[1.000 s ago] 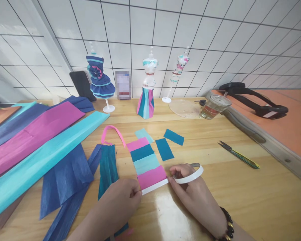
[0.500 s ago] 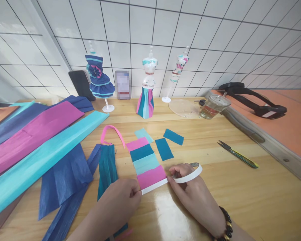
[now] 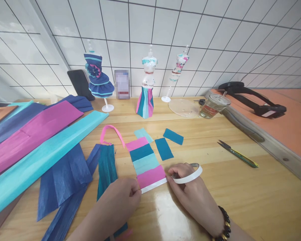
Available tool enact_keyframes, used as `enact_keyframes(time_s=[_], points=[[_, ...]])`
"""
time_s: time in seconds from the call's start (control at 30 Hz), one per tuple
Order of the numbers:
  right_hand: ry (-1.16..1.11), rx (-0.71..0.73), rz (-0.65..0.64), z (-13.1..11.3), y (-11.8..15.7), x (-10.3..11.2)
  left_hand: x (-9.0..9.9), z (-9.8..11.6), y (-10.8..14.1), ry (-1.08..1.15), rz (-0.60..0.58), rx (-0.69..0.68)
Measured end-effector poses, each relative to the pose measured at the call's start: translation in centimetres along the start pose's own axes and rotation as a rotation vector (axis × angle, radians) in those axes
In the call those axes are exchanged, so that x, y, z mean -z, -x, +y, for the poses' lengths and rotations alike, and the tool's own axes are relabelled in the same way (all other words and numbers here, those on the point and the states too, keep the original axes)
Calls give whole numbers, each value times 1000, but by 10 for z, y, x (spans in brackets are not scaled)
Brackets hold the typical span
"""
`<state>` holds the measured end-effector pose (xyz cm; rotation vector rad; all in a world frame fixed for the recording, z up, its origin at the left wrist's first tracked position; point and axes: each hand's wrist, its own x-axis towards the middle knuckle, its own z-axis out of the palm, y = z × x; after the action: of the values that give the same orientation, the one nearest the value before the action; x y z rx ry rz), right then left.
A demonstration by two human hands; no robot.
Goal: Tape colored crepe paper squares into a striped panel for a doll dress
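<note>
A striped strip of crepe paper (image 3: 147, 163) in pink, teal and light blue lies on the table between my hands. White tape (image 3: 154, 186) runs along its near pink edge. My left hand (image 3: 126, 195) pinches the tape's left end at the paper's corner. Around the fingers of my right hand (image 3: 187, 187) hangs the roll of tape (image 3: 194, 175), and its thumb and forefinger pinch the tape at the right corner. Two teal paper pieces (image 3: 164, 149) and a light blue piece (image 3: 143, 134) lie just beyond. Left of the strip are a crinkled teal piece (image 3: 106, 167) and a pink strip (image 3: 112, 127).
Folded crepe paper (image 3: 45, 147) covers the left side. Along the wall stand a mini dress form in blue (image 3: 100, 75), one with a striped skirt (image 3: 144, 103), another form (image 3: 180, 67) and a phone (image 3: 122, 84). Thread snips (image 3: 238, 154) and a lidded cup (image 3: 214, 105) are at right.
Both hands stay almost in place, still pinching the tape at the two corners. The tape now looks flatter against the pink edge. The view has shifted very slightly.
</note>
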<state>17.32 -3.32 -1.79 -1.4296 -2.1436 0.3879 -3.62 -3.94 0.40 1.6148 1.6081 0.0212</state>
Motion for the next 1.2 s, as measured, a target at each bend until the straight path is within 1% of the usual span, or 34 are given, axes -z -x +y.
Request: enact_keyframes(time_s=[0.1, 0.27, 0.63, 0.7, 0.8, 0.87, 1.07, 1.2], points=[[6, 10, 3, 1, 0, -1, -1, -1, -1, -44, -2, -39], [12, 29, 4, 2, 0, -2, -4, -3, -3, -72, 35, -43], [28, 50, 14, 3, -2, -1, -2, -2, -2, -63, 34, -37], [20, 45, 8, 3, -1, -1, -2, -3, -1, -30, 5, -9], [12, 30, -1, 2, -1, -1, -3, -6, 1, 49, -64, 71], [10, 23, -9, 1, 0, -1, -3, -7, 2, 82, -78, 90], [9, 32, -8, 0, 0, 0, -7, -2, -1, 84, -4, 92], [-2, 29, -16, -3, -1, 0, -6, 3, -3, 8, 44, 32]])
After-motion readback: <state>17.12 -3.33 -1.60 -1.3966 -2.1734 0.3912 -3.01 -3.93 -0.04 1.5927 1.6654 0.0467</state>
